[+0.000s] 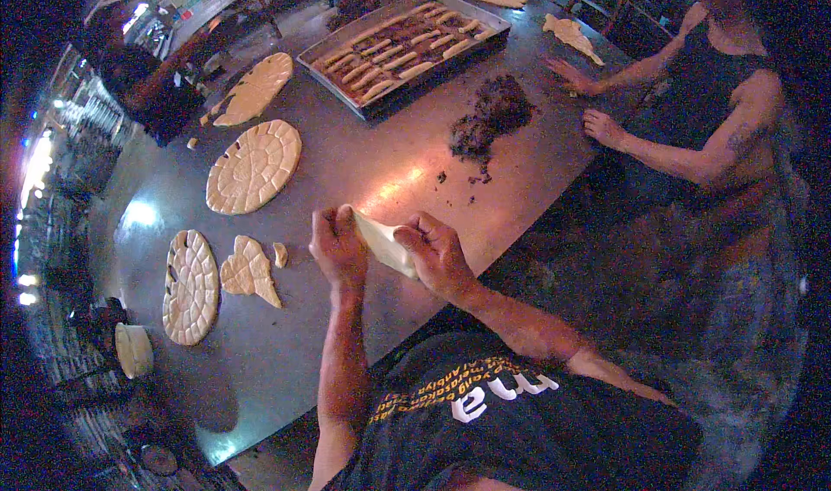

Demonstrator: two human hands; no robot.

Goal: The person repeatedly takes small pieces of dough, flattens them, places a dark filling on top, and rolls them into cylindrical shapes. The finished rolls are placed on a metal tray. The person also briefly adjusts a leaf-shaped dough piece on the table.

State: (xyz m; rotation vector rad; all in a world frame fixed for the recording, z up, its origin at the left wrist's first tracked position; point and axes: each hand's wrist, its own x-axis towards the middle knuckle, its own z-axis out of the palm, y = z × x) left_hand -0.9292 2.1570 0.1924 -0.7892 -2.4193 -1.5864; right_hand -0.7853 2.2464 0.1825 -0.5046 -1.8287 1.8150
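Observation:
A flat, pale piece of dough [387, 243] is stretched between my two hands, above the near part of the metal table. My left hand [339, 241] pinches its left end with curled fingers. At the other end, my right hand [436, 251] grips the dough with the thumb on top. To the left of my hands lie a torn sheet of scored dough [247, 269] and a small curved dough scrap [280, 255]. Beyond them is a round dough slab [254, 166] cut into many pieces. Another scored oval slab [190, 286] rests farther left.
A rectangular metal tray [402, 92] holds several rows of dough sticks. Right of it sits a dark, crumbly heap [493, 114]. More dough sheets [256, 89] lie at the far side. A co-worker's hands [604, 127] are over the right table edge. A pale round container [134, 351] stands at left.

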